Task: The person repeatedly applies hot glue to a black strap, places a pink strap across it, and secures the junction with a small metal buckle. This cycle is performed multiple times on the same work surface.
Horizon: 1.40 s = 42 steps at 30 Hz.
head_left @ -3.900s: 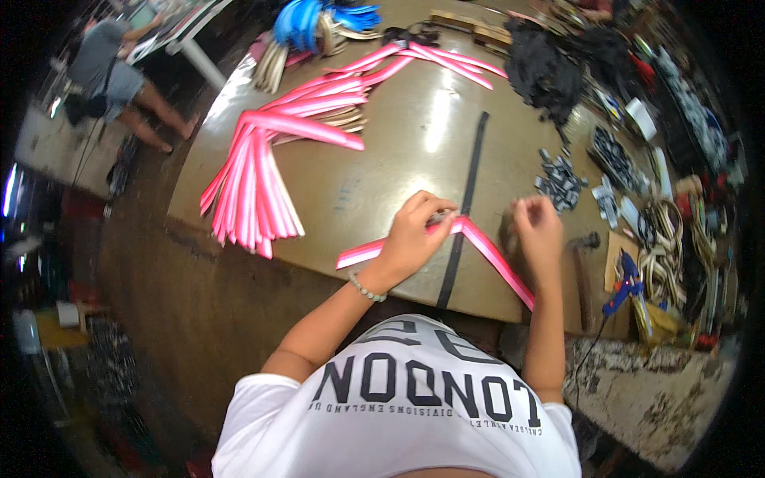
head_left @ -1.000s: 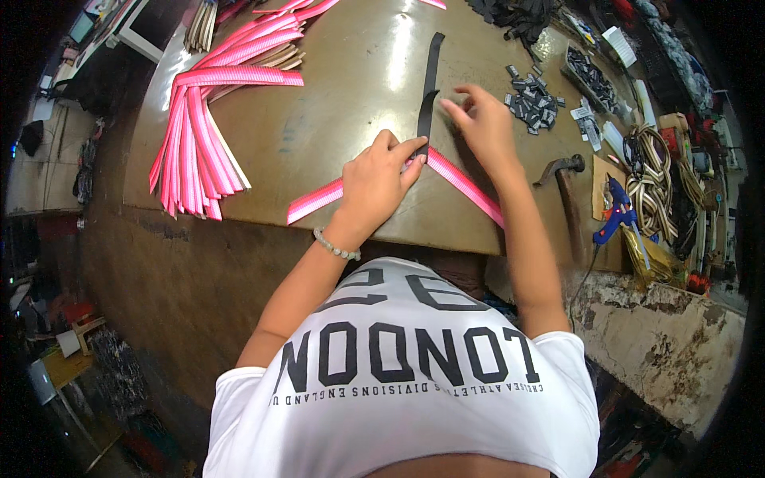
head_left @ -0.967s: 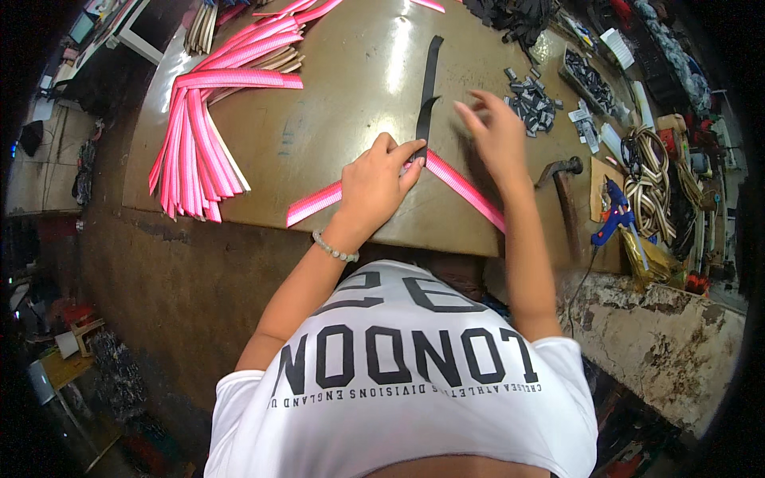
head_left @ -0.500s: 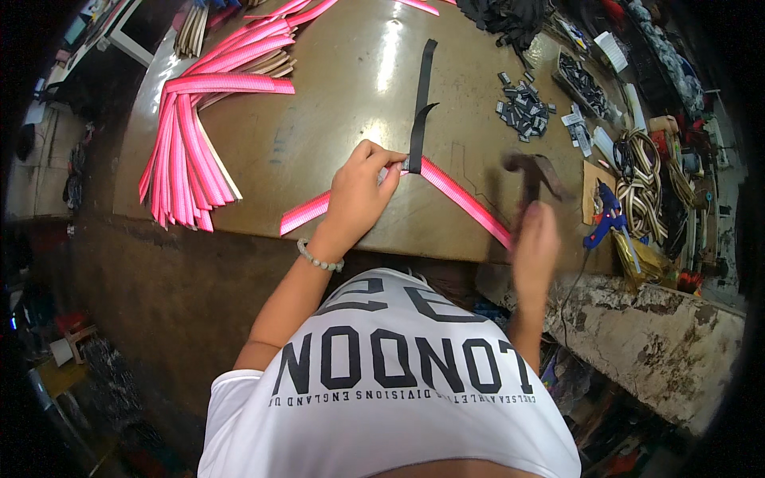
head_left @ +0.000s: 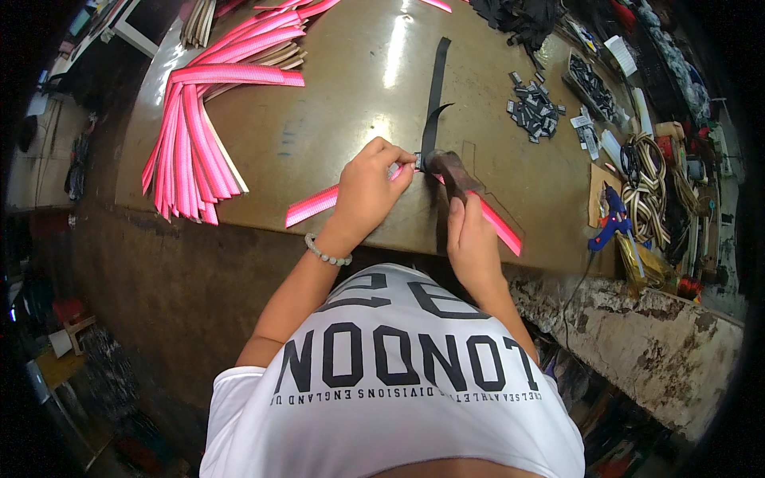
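Observation:
A bent pink ribbed strap (head_left: 312,207) lies near the table's front edge, its two ends angling toward me. From its bend a black strap (head_left: 437,80) runs away across the table, with a second loose end curling up. My left hand (head_left: 368,187) pinches the pink strap beside the join, where a small metal piece (head_left: 418,162) shows by the fingertips. My right hand (head_left: 476,248) is closed round the handle of a hammer (head_left: 452,175). The hammer head is down at the join, on or just over the black strap, and covers part of it.
A fanned stack of pink straps (head_left: 195,151) lies at left. Small dark metal clips (head_left: 535,110) are heaped at right, near a box of more clips (head_left: 591,86). A blue glue gun (head_left: 612,219) and coiled cord (head_left: 644,191) sit at the right edge. Black straps (head_left: 518,20) pile up at the back.
My right hand has swung the hammer left and down from the right side to the join. My left hand keeps its pinch. The whole view has shifted slightly.

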{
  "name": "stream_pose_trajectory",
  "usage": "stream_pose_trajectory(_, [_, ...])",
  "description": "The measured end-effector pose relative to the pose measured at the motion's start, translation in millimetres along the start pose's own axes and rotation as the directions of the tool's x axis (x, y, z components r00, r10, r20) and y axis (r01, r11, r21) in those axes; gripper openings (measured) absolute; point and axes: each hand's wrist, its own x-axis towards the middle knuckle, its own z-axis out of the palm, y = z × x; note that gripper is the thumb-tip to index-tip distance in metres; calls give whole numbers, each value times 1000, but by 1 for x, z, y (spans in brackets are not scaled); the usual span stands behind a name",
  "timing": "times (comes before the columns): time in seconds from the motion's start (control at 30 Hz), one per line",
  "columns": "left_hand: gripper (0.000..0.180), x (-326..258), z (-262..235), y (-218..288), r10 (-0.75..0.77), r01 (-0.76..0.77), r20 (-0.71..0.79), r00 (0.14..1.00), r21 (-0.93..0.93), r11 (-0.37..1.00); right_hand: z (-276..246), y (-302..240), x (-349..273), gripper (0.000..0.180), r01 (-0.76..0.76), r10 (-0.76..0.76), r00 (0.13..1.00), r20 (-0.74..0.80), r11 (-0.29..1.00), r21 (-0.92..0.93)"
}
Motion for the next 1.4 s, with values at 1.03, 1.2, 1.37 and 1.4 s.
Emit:
stream_pose_trajectory(1.03, [18,-13,-12,30,-209,188,28,977,-566,803,-41,68,41,50,-155,-97,960,264,601,784])
stream_pose_trajectory(1.2, [17,-19,13,22,-268,469,385,883,-728,500,10,21,86,40,-318,-143,922,361,254,913])
stream_pose_trajectory(1.37, [19,-27,19,15,-251,456,400,881,-580,675,-2,9,85,27,-279,-38,934,356,547,789])
stream_pose_trajectory(1.4, [19,-27,19,16,-254,455,401,880,-558,694,-7,10,82,28,-215,-42,953,301,607,765])
